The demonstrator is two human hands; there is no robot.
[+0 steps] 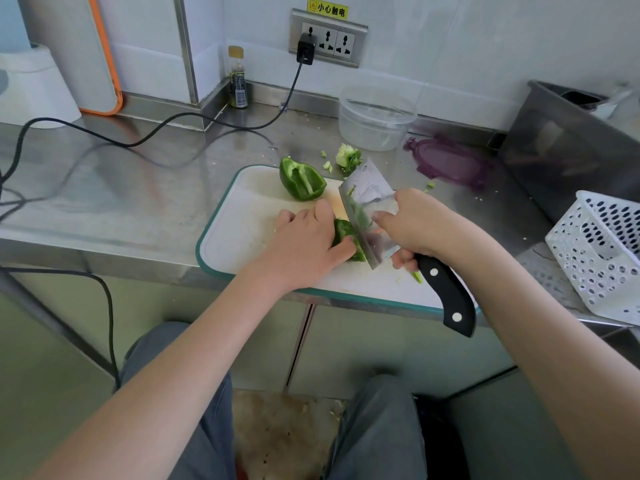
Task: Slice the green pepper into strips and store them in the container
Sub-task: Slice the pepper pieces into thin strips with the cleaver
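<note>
A white cutting board with a teal rim [221, 209] lies on the steel counter. One green pepper half [302, 179] sits hollow side up at the board's far edge. My left hand [304, 240] holds down another green pepper piece [343, 233] with curled fingers. My right hand [415, 226] grips a cleaver [367, 199] by its black handle, forefinger along the blade, whose edge is down on the pepper piece right beside my left fingers. A cut strip [417, 277] lies by the handle. The clear round container [375, 116] stands open behind the board, its purple lid [450, 161] beside it.
The pepper core [348, 157] and small scraps lie on the counter beyond the board. A white perforated basket [602, 254] and a steel bin [568, 143] stand at the right. A black cable [156, 129] runs across the counter from the wall socket. A bottle [237, 79] stands by the wall.
</note>
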